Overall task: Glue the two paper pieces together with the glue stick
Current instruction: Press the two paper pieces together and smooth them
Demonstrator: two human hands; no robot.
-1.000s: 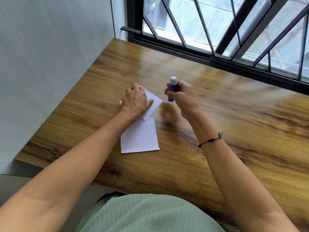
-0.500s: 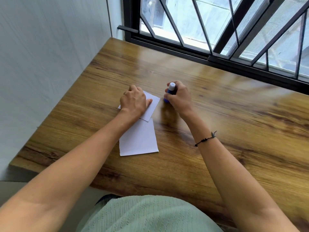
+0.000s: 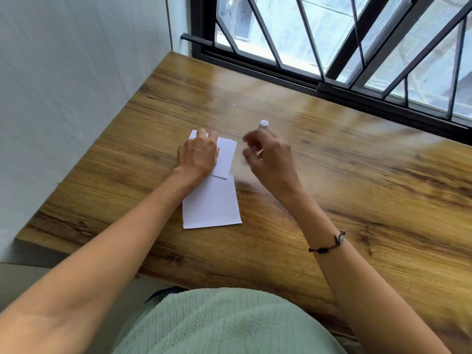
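Head view shows the left hand (image 3: 198,155) pressed flat, fingers spread, on the upper paper piece (image 3: 226,158), which overlaps the top edge of the lower paper piece (image 3: 212,203) on the wooden table (image 3: 357,175). Just beside them, the right hand (image 3: 270,157) is blurred; the glue stick (image 3: 263,124) pokes out beyond it, but I cannot tell whether the fingers grip it. If the left hand slackens, the 2 sheets could slide askew, and a capped stick would lay no glue.
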